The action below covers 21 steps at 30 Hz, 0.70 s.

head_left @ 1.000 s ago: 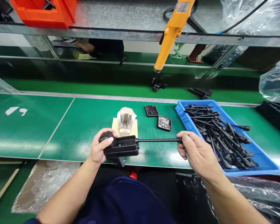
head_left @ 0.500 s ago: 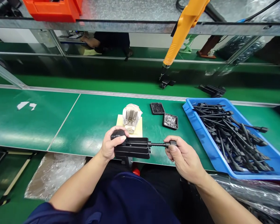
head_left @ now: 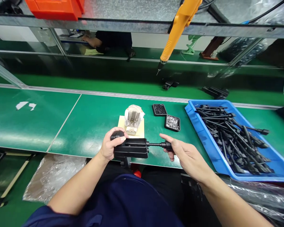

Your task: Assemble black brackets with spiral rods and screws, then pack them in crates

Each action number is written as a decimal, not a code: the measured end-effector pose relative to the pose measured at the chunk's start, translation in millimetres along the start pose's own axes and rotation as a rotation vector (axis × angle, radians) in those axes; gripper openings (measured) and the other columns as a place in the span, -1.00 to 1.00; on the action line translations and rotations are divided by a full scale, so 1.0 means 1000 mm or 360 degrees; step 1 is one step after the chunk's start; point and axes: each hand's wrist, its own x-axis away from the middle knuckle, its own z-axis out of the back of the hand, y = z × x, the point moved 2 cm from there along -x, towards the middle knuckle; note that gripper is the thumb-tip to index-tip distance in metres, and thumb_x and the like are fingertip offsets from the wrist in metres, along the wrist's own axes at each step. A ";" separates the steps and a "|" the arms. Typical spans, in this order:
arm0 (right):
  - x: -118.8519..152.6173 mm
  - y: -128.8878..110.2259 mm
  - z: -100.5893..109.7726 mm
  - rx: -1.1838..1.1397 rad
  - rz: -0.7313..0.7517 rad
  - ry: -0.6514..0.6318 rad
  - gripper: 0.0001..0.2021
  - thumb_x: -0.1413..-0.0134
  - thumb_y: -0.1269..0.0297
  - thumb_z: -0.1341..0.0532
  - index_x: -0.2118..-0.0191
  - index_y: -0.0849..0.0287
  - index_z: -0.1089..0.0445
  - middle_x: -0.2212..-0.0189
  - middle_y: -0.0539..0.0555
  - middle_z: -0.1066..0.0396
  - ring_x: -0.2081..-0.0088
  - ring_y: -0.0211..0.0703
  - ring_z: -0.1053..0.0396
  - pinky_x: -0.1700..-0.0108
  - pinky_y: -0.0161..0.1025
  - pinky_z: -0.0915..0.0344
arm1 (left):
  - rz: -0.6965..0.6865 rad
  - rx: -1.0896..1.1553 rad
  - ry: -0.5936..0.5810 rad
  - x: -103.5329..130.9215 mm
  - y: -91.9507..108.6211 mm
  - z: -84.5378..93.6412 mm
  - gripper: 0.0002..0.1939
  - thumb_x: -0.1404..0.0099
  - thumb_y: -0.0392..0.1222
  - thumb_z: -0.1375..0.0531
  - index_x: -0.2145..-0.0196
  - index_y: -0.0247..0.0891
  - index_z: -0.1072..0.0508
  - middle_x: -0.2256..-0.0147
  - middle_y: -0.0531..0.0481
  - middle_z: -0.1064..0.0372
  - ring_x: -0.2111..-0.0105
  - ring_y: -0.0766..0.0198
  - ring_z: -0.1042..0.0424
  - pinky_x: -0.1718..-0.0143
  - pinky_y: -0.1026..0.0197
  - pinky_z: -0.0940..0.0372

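Note:
My left hand (head_left: 110,144) is closed around the rounded end of a black plastic housing (head_left: 131,150), which I hold level above the front edge of the bench. A thin ribbed black rod (head_left: 155,144) lies along the top of the housing and sticks out to the right. At its thicker end, my right hand (head_left: 183,153) has the thumb and lower fingers about the rod, while the index finger stretches out above it. Part of that end is hidden by the fingers. Just behind the housing stands a metal fixture (head_left: 133,118) wrapped in white material on yellow paper (head_left: 121,123).
A blue tray (head_left: 201,138) full of black ribbed rods stands at right. Two small black boxes hold dark small parts (head_left: 159,109) and shiny hardware (head_left: 172,122). An orange power screwdriver (head_left: 177,31) hangs overhead. An orange bin (head_left: 54,9) sits on the shelf. Another person's arm (head_left: 93,41) shows beyond.
The right index finger has straightened out from its earlier pinch on the rod's end. Hands and housing have shifted slightly left and up. The hanging screwdriver has swung left and up.

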 end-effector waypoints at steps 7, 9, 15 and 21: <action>-0.001 -0.001 -0.005 -0.0272 -0.0001 0.0104 -0.52 -0.17 0.00 -0.21 -0.12 0.17 -0.35 0.13 0.20 -0.46 0.21 -0.14 -0.44 0.20 -0.16 -0.47 | -0.0036 -0.0064 0.0056 0.003 0.007 0.004 -0.61 0.08 -0.16 -0.45 0.27 -0.27 -0.51 0.35 -0.04 -0.48 0.36 0.18 -0.45 0.35 0.18 -0.40; -0.002 -0.003 -0.005 -0.0298 0.0063 0.0096 -0.60 -0.14 0.04 -0.25 -0.02 0.16 -0.40 0.11 0.19 -0.44 0.18 -0.13 -0.44 0.16 -0.16 -0.47 | -0.0037 -0.0069 0.0054 0.003 0.009 0.007 -0.61 0.08 -0.15 -0.45 0.27 -0.27 -0.51 0.34 -0.05 -0.47 0.35 0.16 -0.45 0.36 0.17 -0.41; -0.004 -0.005 -0.005 -0.0372 0.0029 0.0029 -0.67 -0.13 0.10 -0.27 0.05 0.17 -0.38 0.26 0.12 -0.45 0.26 -0.18 -0.44 0.20 -0.19 -0.45 | -0.0071 -0.0081 0.0034 0.004 0.011 0.008 -0.62 0.08 -0.16 -0.45 0.28 -0.26 -0.51 0.35 -0.06 -0.47 0.37 0.17 -0.44 0.39 0.17 -0.39; -0.008 -0.002 -0.010 -0.0409 0.0004 0.0066 -0.68 -0.11 0.08 -0.29 0.10 0.16 -0.39 0.26 0.12 -0.44 0.33 -0.22 -0.41 0.29 -0.23 -0.44 | -0.0103 -0.0114 0.0060 0.003 0.013 0.006 -0.61 0.11 -0.15 -0.46 0.29 -0.27 -0.51 0.36 -0.05 -0.48 0.36 0.16 -0.45 0.35 0.16 -0.40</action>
